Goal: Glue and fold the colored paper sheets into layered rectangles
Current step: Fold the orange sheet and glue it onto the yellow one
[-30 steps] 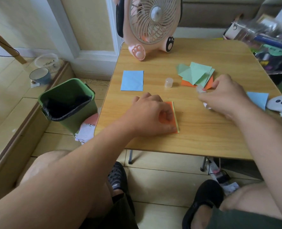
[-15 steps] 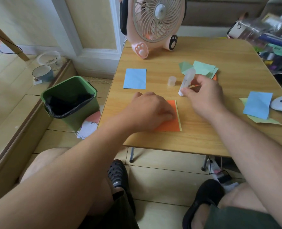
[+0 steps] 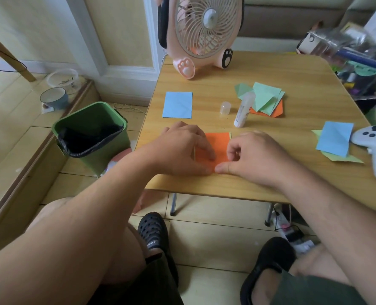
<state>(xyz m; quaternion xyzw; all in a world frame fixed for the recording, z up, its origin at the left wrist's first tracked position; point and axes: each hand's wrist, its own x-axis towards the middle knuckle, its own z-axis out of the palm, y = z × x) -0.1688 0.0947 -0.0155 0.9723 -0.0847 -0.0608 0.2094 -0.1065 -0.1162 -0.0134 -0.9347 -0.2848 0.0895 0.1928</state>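
Our left hand [image 3: 180, 148] lies with fingers [image 3: 206, 150] stretched nearly flat on the orange sheet [image 3: 217, 144], pinning its left part to the surface [image 3: 204, 183]. Our right hand [image 3: 255, 157] sits at the sheet's right side, fingers curled, thumb out along the near edge and meeting the left thumb tip to tip; it seems to pinch the paper's right edge, though the knuckles hide the contact. The sheet lies near the front edge of the surface, with a thin green strip showing past its right side, so we judge a second layer lies under it. It should be light, thin, limp and quick to crease or slide, so best held flat under one hand and taken by an edge or corner. Both forearms reach in from below, wrists low. Beyond the hands lies an uncapped glue stick [image 3: 244, 111], its cap [image 3: 225, 107] just beside it.
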